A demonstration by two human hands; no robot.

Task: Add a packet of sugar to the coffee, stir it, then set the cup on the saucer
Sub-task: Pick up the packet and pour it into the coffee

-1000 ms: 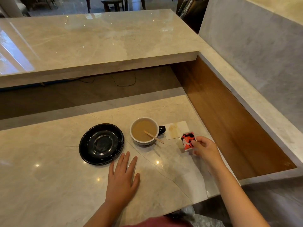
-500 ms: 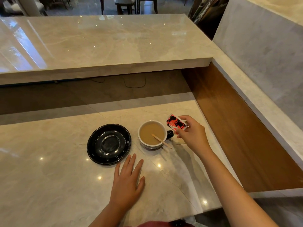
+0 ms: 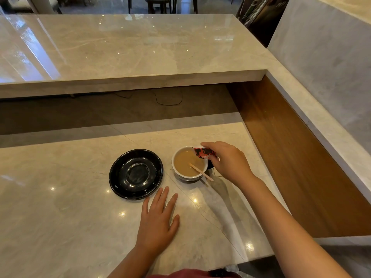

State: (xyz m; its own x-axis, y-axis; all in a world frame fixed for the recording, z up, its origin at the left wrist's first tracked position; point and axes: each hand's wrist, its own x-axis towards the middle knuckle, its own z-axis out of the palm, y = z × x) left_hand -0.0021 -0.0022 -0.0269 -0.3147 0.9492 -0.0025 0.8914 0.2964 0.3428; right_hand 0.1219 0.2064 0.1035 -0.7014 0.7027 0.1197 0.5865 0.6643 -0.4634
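Sugar packet point(image 3: 203, 153) is pinched in the right hand point(image 3: 228, 162) grip, tilted over the cup point(image 3: 189, 163) rim. Stirrer point(image 3: 200, 172) is leaned in the coffee; saucer point(image 3: 136, 173) is set just left of the cup. Left hand point(image 3: 157, 219) is laid flat, fingers spread, on the counter point(image 3: 60, 217) near the cup.

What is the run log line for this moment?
right hand: tilts sugar packet over cup | left hand: flat on counter | saucer: empty

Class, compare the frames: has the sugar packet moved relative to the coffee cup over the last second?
Yes. The sugar packet, pinched in the right hand, went from the counter right of the cup leftward to above its rim.
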